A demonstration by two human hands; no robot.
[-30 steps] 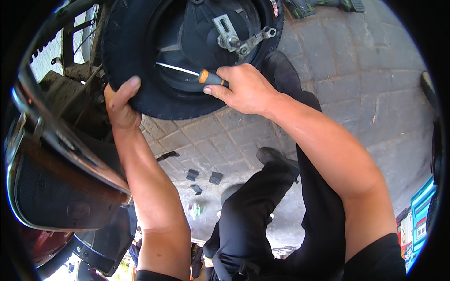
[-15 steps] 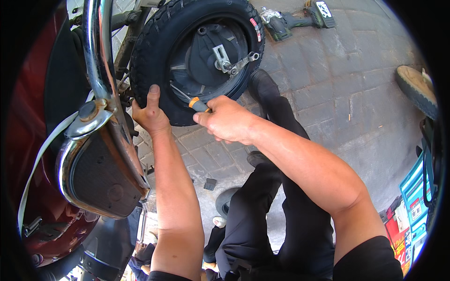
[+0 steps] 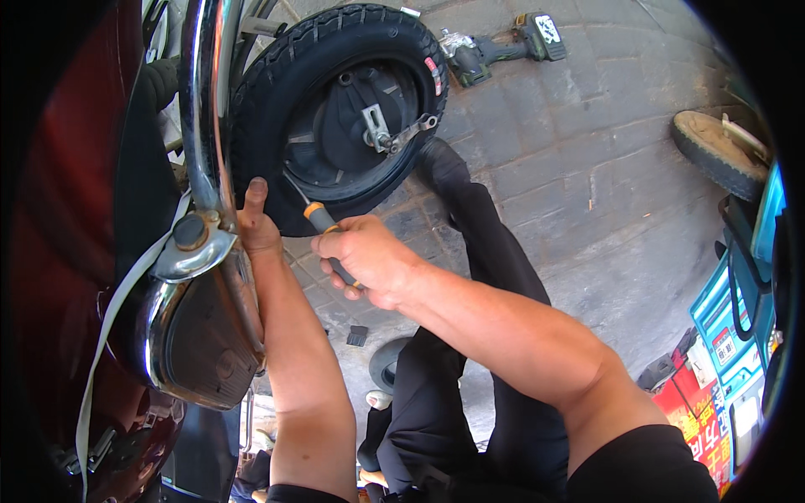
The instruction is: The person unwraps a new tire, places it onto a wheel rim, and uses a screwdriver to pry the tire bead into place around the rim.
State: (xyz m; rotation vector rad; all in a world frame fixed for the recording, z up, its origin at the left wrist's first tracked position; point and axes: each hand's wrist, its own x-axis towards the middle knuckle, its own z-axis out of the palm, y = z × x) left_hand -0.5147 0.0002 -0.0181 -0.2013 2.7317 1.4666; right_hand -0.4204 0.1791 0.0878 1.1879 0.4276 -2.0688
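A black tire [image 3: 270, 101] surrounds a dark wheel hub [image 3: 342, 126] with a silver bracket and lever [image 3: 418, 127] on it. My left hand [image 3: 257, 220] grips the tire's lower-left side, its thumb on the sidewall and its fingers mostly hidden. My right hand [image 3: 360, 256] is wrapped loosely around a grey-and-orange screwdriver [image 3: 320, 218], whose shaft points up-left to the inner edge of the tire near the rim; the exact tip contact is unclear. My shoe [image 3: 444, 168] is beside the wheel's lower right.
A red scooter body [image 3: 75, 168] with chrome bar, footrest [image 3: 205, 352] and strap fills the left. A cordless power tool [image 3: 495, 50] lies above on paving. A worn wheel [image 3: 713, 151], blue cases [image 3: 721, 310] and red signage are at right. Another tire [image 3: 386, 362] lies below.
The view has shifted, showing more scooter and floor. My right hand has come down and left, and the screwdriver now tilts more steeply. My left hand still holds the tire.
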